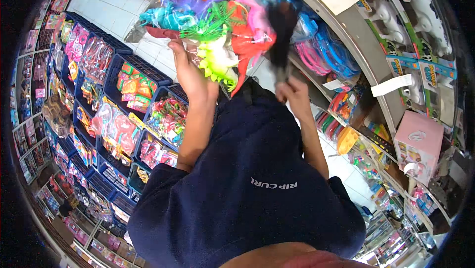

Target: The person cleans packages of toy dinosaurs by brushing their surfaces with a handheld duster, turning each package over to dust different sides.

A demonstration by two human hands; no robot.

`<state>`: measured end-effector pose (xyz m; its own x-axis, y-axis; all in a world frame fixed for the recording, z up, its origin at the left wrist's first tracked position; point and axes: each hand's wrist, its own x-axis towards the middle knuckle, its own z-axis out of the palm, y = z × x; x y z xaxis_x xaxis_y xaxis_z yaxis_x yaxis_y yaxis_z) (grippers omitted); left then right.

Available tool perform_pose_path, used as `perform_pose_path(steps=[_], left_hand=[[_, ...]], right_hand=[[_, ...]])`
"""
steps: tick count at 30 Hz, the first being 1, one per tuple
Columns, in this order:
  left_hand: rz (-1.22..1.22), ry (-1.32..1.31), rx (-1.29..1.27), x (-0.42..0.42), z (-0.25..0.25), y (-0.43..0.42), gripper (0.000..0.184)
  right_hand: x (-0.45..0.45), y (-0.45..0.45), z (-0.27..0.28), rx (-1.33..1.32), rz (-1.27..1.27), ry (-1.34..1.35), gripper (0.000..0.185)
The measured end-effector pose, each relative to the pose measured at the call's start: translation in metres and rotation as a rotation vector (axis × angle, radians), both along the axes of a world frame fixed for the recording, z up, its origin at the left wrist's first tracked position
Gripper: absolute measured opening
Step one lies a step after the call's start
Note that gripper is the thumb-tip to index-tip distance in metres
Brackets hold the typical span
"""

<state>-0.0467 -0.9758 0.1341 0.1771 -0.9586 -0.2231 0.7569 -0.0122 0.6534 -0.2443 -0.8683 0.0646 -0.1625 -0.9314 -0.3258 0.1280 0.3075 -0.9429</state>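
Note:
A clear plastic pack of colourful toy dinosaurs (217, 65) is held up in front of me, with green, red, purple, blue and pink figures and a small green plastic plant inside. My left hand (195, 77) grips the pack from below, the thumb showing at its near side and the other fingers hidden behind it. Closed around a handle, my right hand (294, 95) holds a dark duster (282, 30). Motion blurs the bristles, which are at the right side of the pack; whether they touch it I cannot tell.
Blue baskets (115, 72) full of packaged toys line the left. A metal shelf edge (341, 25) curves along the right, with boxed cow toys (388, 21) beyond it. A pink box (419, 137) stands lower right. White floor tiles (106, 8) show between the displays.

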Motion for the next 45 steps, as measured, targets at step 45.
perform_pose_path(steps=[45], left_hand=[[-0.458,-0.522,-0.030,-0.033,0.030,0.011,0.018]], right_hand=[[0.012,-0.014,0.024,-0.094,-0.280,-0.762,0.060]])
